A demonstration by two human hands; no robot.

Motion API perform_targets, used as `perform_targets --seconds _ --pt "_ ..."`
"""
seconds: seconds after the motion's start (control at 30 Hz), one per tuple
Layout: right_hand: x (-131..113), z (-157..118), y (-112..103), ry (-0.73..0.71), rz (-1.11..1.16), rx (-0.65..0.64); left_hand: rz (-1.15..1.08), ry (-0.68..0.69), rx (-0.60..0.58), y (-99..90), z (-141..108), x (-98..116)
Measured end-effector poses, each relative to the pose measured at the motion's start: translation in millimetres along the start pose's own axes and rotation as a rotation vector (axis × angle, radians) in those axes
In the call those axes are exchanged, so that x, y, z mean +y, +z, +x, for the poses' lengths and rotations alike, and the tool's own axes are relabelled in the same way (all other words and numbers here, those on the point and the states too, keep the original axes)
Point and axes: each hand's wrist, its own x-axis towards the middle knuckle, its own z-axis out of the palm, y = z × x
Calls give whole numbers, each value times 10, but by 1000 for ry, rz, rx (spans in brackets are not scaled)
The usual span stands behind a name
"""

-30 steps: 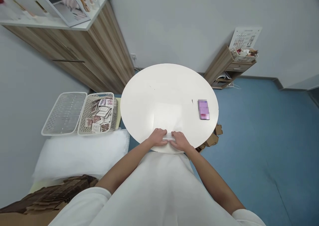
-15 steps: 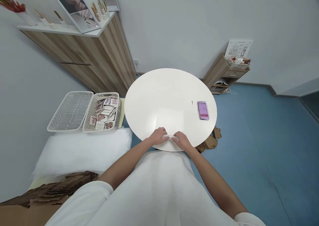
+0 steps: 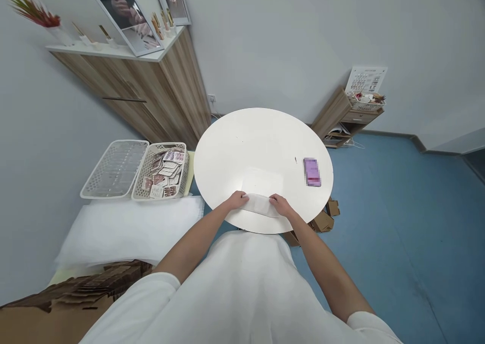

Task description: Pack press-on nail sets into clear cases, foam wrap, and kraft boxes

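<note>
A narrow, folded white sheet point(image 3: 260, 204), thin and slightly see-through, stretches between my two hands over the near edge of the round white table point(image 3: 227, 147). My left hand point(image 3: 238, 200) pinches its left end, thumb against fingers. At the other end my right hand point(image 3: 279, 204) grips the sheet in the same way. Further right on the tabletop lies a phone point(image 3: 312, 172) with a purple, pixelated screen, and a tiny dark item point(image 3: 296, 159) rests beside it.
Left of the table stand a basket of printed cards point(image 3: 141, 186) and a basket of clear packs point(image 3: 91, 187). Nearer me is a stack of white sheets point(image 3: 132, 228), with flattened cardboard point(image 3: 56, 313) below. Cardboard boxes point(image 3: 323, 222) lie under the table's right side. A wooden cabinet point(image 3: 166, 91) stands behind.
My hands have moved apart, and the white sheet between them now shows as a wider strip. The whole view has shifted slightly.
</note>
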Motion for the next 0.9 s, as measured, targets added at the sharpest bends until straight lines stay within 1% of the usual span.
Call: perform_targets --seconds 0.1,0.2,0.4,0.47,0.5,0.53,0.57,0.6,0.67,0.7,0.77,0.83,0.9 --pt "65 -2 63 32 -10 98 49 -66 12 20 29 -31" --pt "92 -25 136 61 -26 207 116 -103 23 41 31 -26" --pt "64 -69 262 92 -53 295 235 -145 45 82 -66 9" --pt "23 -88 284 78 -115 371 277 -125 109 72 -110 33" --pt "-2 -104 289 50 -162 410 306 -84 153 65 -133 51" --pt "-28 -124 291 5 -216 439 347 -9 215 60 -154 76" --pt "-51 -149 291 -54 -267 438 386 96 249 60 -173 104" --pt "-71 -175 291 -118 -303 400 414 205 245 67 -188 135" --pt "-89 -226 295 -230 -355 270 457 367 176 107 -207 197" --pt "-89 -246 301 -265 -378 206 472 411 133 138 -210 223" --pt "-76 -270 319 -286 -411 115 485 430 74 205 -206 257" --pt "-59 -269 336 -264 -414 66 470 400 52 256 -193 269" --pt "-58 -252 331 -234 -387 34 445 365 29 270 -174 275"
